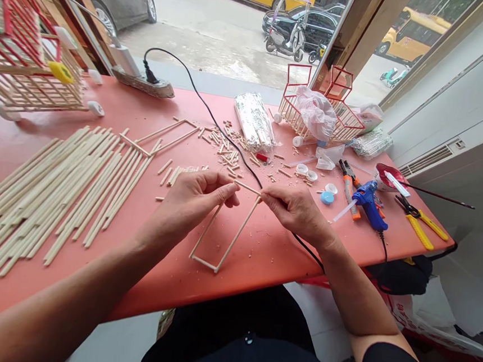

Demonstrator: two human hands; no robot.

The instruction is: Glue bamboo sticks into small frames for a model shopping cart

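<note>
Wooden stick frame [224, 230] pinched in both grips, left hand [193, 199] and right hand [296, 208] (red basket [348, 120] holds plastic bag [317, 113]).

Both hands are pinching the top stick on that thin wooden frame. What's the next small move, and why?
Probably hold the short wooden cross stick pressed square against the thin rectangular stick frame. The left hand and right hand pinch its two ends at the open top corners, and the blue glue gun lies set aside.
</note>
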